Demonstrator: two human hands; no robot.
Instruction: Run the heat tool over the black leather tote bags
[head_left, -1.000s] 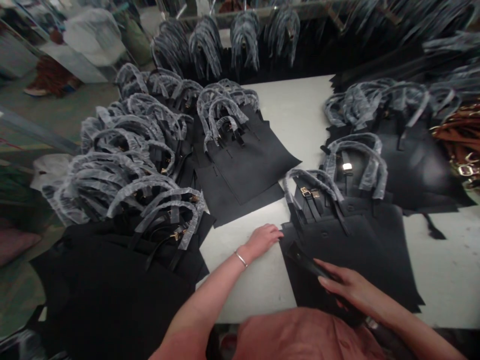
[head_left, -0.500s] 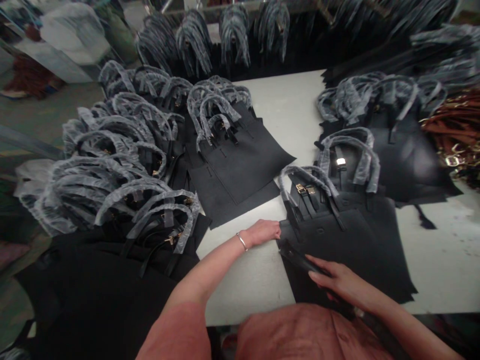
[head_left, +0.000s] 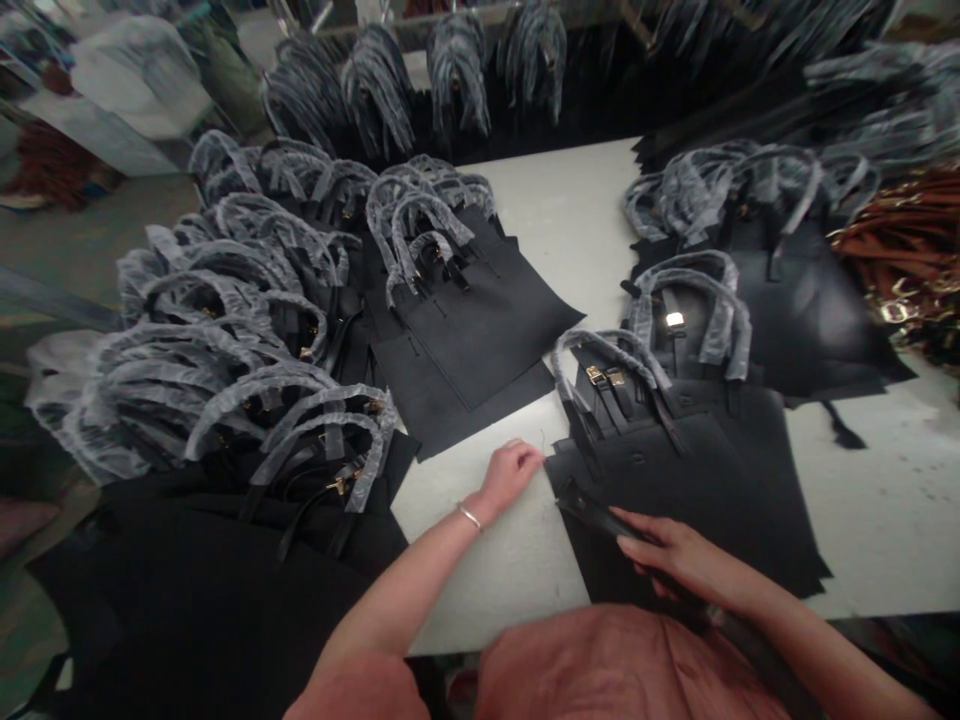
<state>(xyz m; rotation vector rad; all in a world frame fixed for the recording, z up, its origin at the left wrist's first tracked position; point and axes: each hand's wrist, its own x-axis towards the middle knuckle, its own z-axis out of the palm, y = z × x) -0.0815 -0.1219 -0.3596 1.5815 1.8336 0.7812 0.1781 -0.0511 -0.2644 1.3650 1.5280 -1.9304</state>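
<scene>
Head view: at about 7 o'clock the left hand (head_left: 506,480) has drawn back a little from the black leather tote (head_left: 697,470). A moment ago its fingers lay against the tote's edge; now the fingertips (head_left: 534,458) stand bunched together, just apart from it. They may pinch a thin thread (head_left: 541,443), but it is too fine to be sure. At about 5 o'clock the right hand (head_left: 667,555) lies on the tote's lower part, its fingers curled over a black strap (head_left: 592,515) and seeming to grasp it, nearly the same as in the earlier frame. The tote lies flat on a white table (head_left: 885,500), a little past 3 o'clock from the middle of the view, with its plastic-wrapped handles (head_left: 607,360) toward 1 o'clock. More wrapped totes (head_left: 247,330) are piled at about 9 o'clock, hanging totes (head_left: 457,80) are at 12 o'clock, and brown bags (head_left: 907,240) lie at about 3 o'clock.
</scene>
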